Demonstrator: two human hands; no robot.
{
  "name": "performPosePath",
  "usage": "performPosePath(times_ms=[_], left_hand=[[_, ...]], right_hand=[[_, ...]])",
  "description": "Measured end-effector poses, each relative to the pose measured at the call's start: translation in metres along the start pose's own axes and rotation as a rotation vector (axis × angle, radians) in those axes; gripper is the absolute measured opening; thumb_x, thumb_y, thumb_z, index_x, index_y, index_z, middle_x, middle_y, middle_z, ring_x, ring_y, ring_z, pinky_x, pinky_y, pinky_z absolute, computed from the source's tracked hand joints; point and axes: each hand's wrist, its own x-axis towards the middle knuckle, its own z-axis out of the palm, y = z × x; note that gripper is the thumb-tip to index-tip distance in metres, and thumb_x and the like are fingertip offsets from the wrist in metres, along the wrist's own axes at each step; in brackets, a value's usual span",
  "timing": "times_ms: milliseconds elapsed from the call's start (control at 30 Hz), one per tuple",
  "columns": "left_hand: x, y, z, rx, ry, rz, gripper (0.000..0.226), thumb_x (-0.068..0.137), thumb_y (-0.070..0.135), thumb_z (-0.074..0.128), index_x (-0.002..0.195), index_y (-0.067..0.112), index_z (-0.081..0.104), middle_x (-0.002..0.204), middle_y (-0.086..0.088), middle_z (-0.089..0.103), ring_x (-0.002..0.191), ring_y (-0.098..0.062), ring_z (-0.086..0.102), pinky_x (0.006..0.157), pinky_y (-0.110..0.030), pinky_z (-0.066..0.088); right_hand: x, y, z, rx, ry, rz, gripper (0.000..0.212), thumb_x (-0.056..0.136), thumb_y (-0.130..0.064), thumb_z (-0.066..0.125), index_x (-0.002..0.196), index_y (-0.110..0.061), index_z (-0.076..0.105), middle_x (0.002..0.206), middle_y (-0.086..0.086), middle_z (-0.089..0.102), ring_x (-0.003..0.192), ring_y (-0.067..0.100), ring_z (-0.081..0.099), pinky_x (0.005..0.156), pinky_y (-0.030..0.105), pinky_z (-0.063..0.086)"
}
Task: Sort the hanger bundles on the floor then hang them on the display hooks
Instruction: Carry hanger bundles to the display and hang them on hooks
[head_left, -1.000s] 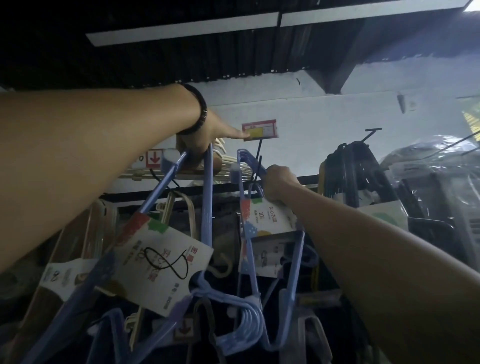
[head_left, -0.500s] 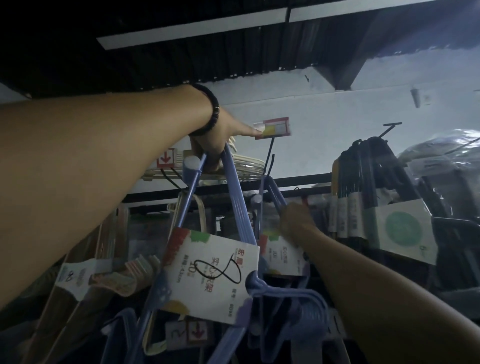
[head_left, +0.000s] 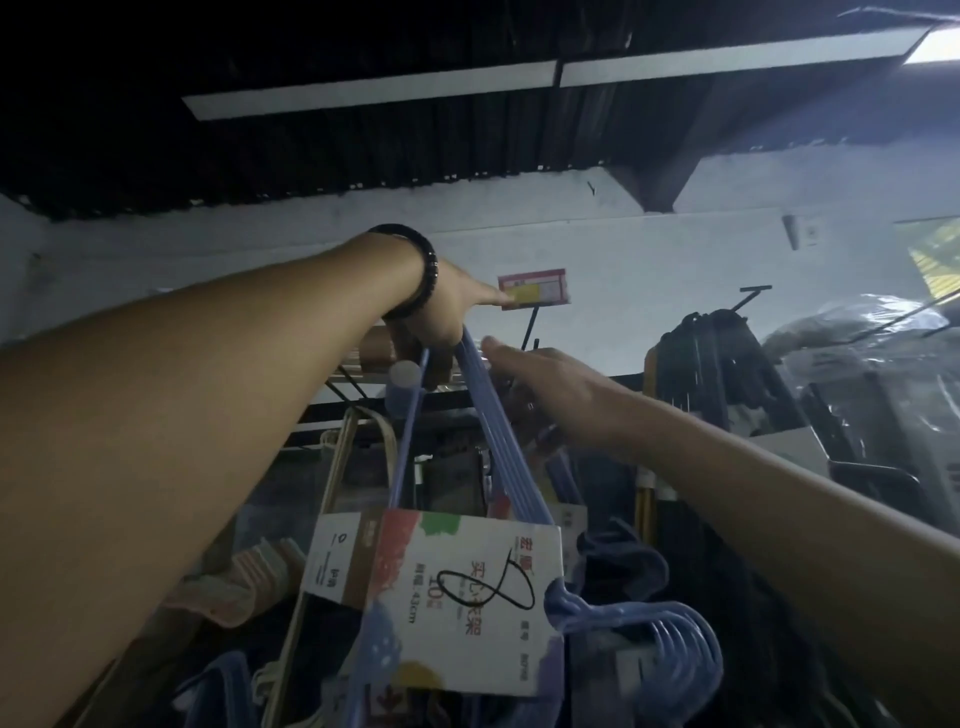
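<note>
A bundle of blue plastic hangers (head_left: 498, 457) with a white card label (head_left: 441, 603) hangs upside down from my left hand (head_left: 441, 317), which grips it high up beside a display hook (head_left: 530, 327) that carries a red and yellow price tag (head_left: 535, 288). My right hand (head_left: 550, 395) reaches up next to the bundle's blue bars, its fingers stretched out and touching them just below my left hand. The bundle's curved hook ends (head_left: 670, 639) point down at the lower right.
Beige hangers (head_left: 343, 467) hang to the left under a wire rack. A row of black hanger bundles (head_left: 727, 374) hangs to the right, with plastic-wrapped goods (head_left: 872, 364) beyond. An empty black hook (head_left: 748, 301) juts from the white wall.
My right hand let go of the second blue bundle it held lower down and rose to the bars of the bundle in my left hand. The view tilted slightly.
</note>
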Motion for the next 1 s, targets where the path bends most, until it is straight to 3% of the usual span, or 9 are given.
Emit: performPosePath(times_ms=[67, 200, 433, 500, 600, 733, 833, 900, 1000], left_hand=[[0.000, 0.000, 0.003, -0.003, -0.015, -0.018, 0.109, 0.089, 0.005, 0.075, 0.157, 0.059, 0.010, 0.133, -0.010, 0.055, 0.084, -0.022, 0.070, 0.062, -0.033, 0.064], [-0.005, 0.005, 0.001, -0.059, -0.010, -0.034, 0.108, 0.087, 0.004, 0.075, 0.157, 0.058, 0.014, 0.122, -0.007, 0.055, 0.081, -0.025, 0.071, 0.058, -0.031, 0.061], [-0.009, -0.005, -0.009, -0.377, -0.322, -0.148, 0.101, 0.085, 0.045, 0.082, 0.150, 0.069, 0.009, 0.122, -0.023, 0.069, 0.094, -0.046, 0.076, 0.091, -0.064, 0.057], [-0.014, -0.003, -0.011, -0.372, -0.290, -0.133, 0.098, 0.083, 0.063, 0.075, 0.156, 0.058, 0.010, 0.129, -0.023, 0.068, 0.103, -0.047, 0.073, 0.093, -0.060, 0.056], [-0.018, 0.006, -0.006, -0.242, -0.127, -0.018, 0.083, 0.097, 0.067, 0.050, 0.163, 0.041, 0.008, 0.167, -0.013, 0.031, 0.141, -0.039, 0.048, 0.101, -0.053, 0.046], [-0.004, 0.005, 0.006, -0.171, 0.026, 0.009, 0.064, 0.105, 0.063, 0.032, 0.163, 0.037, 0.021, 0.164, -0.004, 0.039, 0.146, -0.030, 0.042, 0.114, -0.052, 0.036], [0.011, 0.005, 0.013, -0.102, 0.166, 0.026, 0.054, 0.107, 0.028, 0.043, 0.159, 0.031, 0.033, 0.142, -0.007, 0.057, 0.109, -0.023, 0.063, 0.084, -0.039, 0.055], [0.015, 0.010, 0.017, -0.046, 0.231, 0.047, 0.054, 0.102, 0.012, 0.043, 0.154, 0.024, 0.042, 0.111, -0.007, 0.063, 0.080, -0.019, 0.058, 0.061, -0.031, 0.048], [0.020, 0.015, 0.024, 0.067, 0.306, 0.033, 0.035, 0.100, 0.010, 0.047, 0.134, 0.013, 0.056, 0.096, -0.008, 0.062, 0.076, -0.021, 0.057, 0.061, -0.032, 0.046]], right_hand=[[-0.014, -0.013, 0.015, -0.116, -0.029, -0.087, 0.045, 0.099, -0.061, 0.052, 0.097, -0.019, 0.067, 0.092, 0.007, 0.074, 0.082, 0.026, 0.075, 0.067, 0.039, 0.063], [-0.006, -0.011, 0.034, -0.391, 0.140, -0.066, 0.007, 0.101, -0.021, 0.056, 0.096, -0.016, 0.058, 0.085, 0.003, 0.065, 0.070, 0.017, 0.063, 0.050, 0.028, 0.048], [-0.019, -0.003, 0.012, -0.635, 0.287, -0.090, 0.011, 0.105, -0.014, 0.048, 0.095, -0.012, 0.050, 0.082, 0.008, 0.067, 0.062, 0.020, 0.065, 0.047, 0.035, 0.053], [-0.021, 0.002, -0.001, -0.679, 0.326, -0.074, 0.012, 0.105, -0.013, 0.047, 0.093, -0.015, 0.046, 0.079, 0.008, 0.064, 0.060, 0.021, 0.062, 0.046, 0.036, 0.050], [-0.018, 0.008, -0.016, -0.727, 0.357, -0.018, 0.009, 0.104, -0.015, 0.050, 0.095, -0.013, 0.051, 0.076, 0.003, 0.058, 0.058, 0.016, 0.056, 0.044, 0.026, 0.035], [-0.003, 0.023, -0.027, -0.708, 0.373, 0.052, 0.012, 0.101, -0.011, 0.050, 0.089, -0.014, 0.051, 0.081, 0.007, 0.062, 0.061, 0.019, 0.059, 0.046, 0.026, 0.038], [0.010, 0.031, -0.033, -0.706, 0.395, 0.066, 0.011, 0.104, -0.017, 0.049, 0.094, -0.013, 0.053, 0.085, 0.010, 0.063, 0.066, 0.023, 0.061, 0.049, 0.028, 0.042], [0.018, 0.031, -0.035, -0.704, 0.408, 0.068, 0.013, 0.106, -0.020, 0.048, 0.097, -0.012, 0.053, 0.083, 0.008, 0.059, 0.066, 0.022, 0.058, 0.050, 0.029, 0.041], [0.029, 0.034, -0.036, -0.713, 0.406, 0.087, 0.011, 0.105, -0.016, 0.047, 0.097, -0.010, 0.052, 0.078, 0.005, 0.052, 0.063, 0.018, 0.051, 0.047, 0.028, 0.034]])
